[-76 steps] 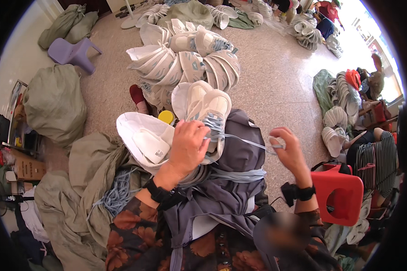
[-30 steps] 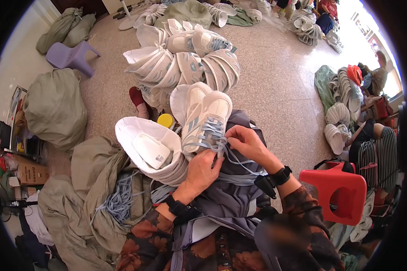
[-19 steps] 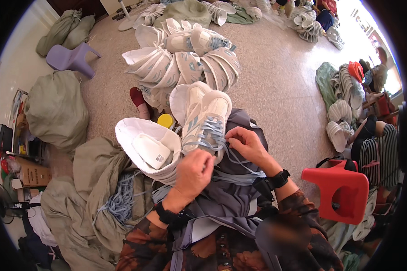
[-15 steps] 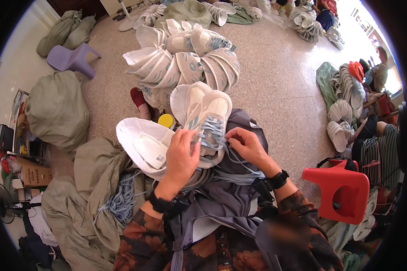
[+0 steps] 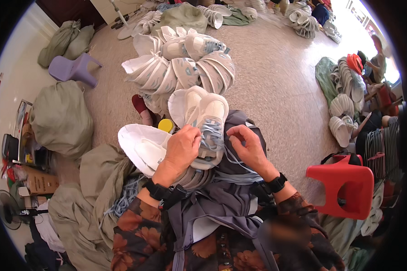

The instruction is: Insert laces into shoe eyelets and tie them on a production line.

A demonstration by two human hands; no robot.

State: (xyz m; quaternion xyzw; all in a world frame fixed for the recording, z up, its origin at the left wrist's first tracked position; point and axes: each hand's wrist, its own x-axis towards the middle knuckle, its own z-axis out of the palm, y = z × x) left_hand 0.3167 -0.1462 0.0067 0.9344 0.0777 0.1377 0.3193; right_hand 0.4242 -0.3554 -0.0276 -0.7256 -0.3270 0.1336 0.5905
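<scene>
On my lap rests a white and beige sneaker upper point(image 5: 214, 107) with light blue laces point(image 5: 211, 131) threaded across its front. My left hand point(image 5: 183, 145) lies along its left edge, thumb and fingers closed on the shoelace by the eyelets. To the right of the laces is my right hand point(image 5: 248, 145), its fingers curled and thumb close to the index finger; whatever they pinch is too small to make out. A loose blue lace trails below that hand. Beside my left hand sits another white upper point(image 5: 142, 143), its pale inside showing.
A large pile of nested uppers point(image 5: 181, 72) stands just ahead. Sacks point(image 5: 61, 117) and a purple stool point(image 5: 74, 68) are at left, with a bundle of blue laces point(image 5: 127, 195) nearer me. A red stool point(image 5: 343, 185) and a seated person are at right.
My right hand has drawn slightly away from the laces, and its fingers have shifted. My left hand has moved a little up along the lacing. The view has tilted slightly.
</scene>
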